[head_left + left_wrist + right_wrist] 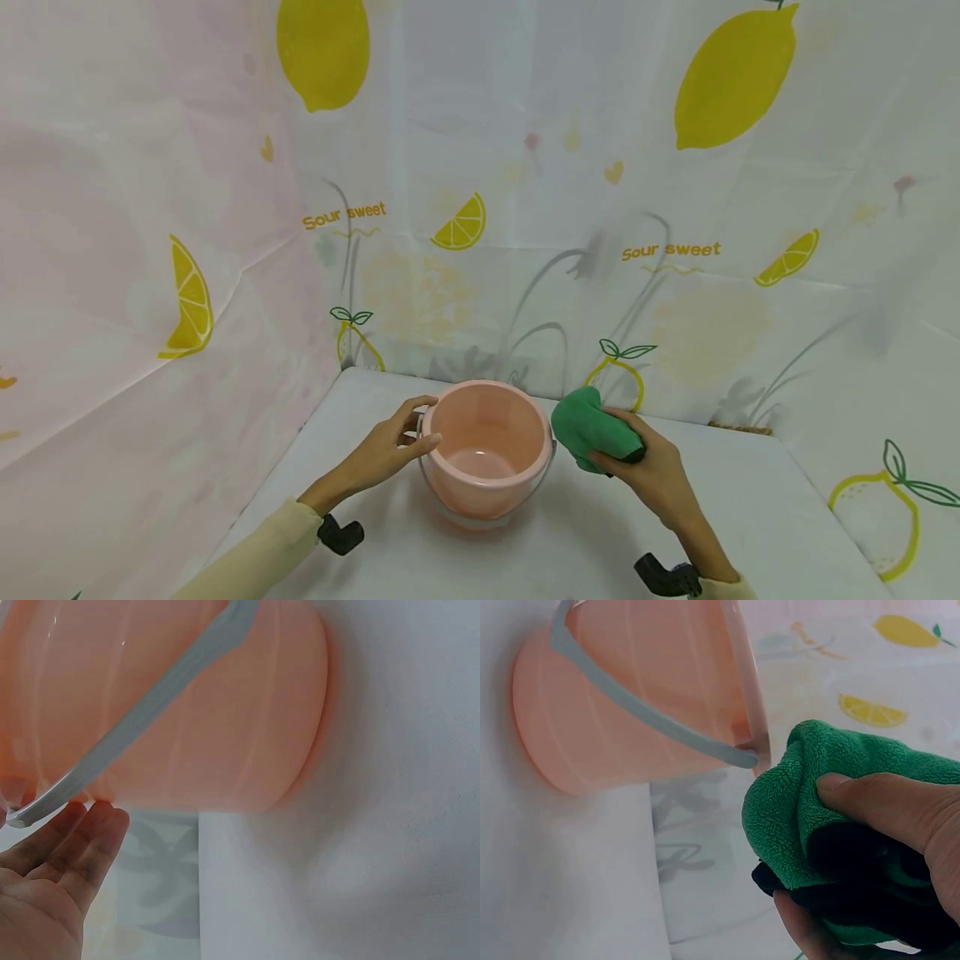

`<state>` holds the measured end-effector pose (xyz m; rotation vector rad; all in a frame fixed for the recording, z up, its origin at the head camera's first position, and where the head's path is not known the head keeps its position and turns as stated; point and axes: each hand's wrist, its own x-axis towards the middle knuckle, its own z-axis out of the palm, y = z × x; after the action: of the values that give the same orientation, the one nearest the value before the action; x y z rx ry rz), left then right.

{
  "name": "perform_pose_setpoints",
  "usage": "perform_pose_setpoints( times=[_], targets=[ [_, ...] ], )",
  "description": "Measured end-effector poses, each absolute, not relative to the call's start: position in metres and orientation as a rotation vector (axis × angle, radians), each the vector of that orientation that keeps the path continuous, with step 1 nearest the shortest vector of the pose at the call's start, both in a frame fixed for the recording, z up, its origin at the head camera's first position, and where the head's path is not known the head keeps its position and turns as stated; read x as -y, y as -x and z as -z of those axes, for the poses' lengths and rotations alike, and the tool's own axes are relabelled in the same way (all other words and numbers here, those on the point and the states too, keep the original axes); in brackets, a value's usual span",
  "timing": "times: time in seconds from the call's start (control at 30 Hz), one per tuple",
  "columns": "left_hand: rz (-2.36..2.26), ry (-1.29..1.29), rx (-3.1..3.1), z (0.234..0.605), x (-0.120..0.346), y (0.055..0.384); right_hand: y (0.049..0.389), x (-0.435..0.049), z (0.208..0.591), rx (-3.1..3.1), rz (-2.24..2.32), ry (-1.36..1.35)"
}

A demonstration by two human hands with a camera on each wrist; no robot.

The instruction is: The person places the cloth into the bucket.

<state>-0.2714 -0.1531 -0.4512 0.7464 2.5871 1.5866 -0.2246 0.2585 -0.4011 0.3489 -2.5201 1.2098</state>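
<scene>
A pink bucket (480,483) stands upright on the white surface, with a grey handle (142,727) hanging down its outside. My left hand (390,446) holds the bucket's left side near the rim: the thumb lies over the rim, while several fingers (97,832) touch the outer wall. To the right of the bucket, my right hand (648,458) grips a bunched green fluffy cloth (588,425) with black parts, thumb on top and fingers beneath. In the right wrist view the cloth is close beside the rim. The bucket's visible inside holds nothing I can make out.
A white-covered table (622,542) lies under the bucket. Lemon-printed sheets (480,167) rise as walls at the back and on both sides. Black straps with bulky parts (341,535) sit on both wrists.
</scene>
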Motion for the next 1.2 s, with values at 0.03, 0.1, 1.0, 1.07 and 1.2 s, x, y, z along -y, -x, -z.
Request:
perform_pose_setpoints(
  times=[0.03, 0.1, 1.0, 1.07, 1.2],
  targets=[
    [-1.587, -0.748, -2.588, 0.451, 0.153, 0.271, 0.225, -0.258, 0.401, 2.519, -1.205, -0.354],
    [-1.588, -0.751, -2.589, 0.451, 0.153, 0.271, 0.226, -0.256, 0.399, 2.515, -1.202, -0.365],
    [-1.590, -0.765, -2.598, 0.452, 0.153, 0.273, 0.230, -0.234, 0.389, 2.471, -1.312, -0.444],
    [-1.588, -0.763, -2.601, 0.453, 0.153, 0.273, 0.230, -0.232, 0.389, 2.459, -1.314, -0.470],
    [-1.587, -0.766, -2.602, 0.454, 0.154, 0.273, 0.232, -0.228, 0.389, 2.448, -1.325, -0.502]
  ],
)
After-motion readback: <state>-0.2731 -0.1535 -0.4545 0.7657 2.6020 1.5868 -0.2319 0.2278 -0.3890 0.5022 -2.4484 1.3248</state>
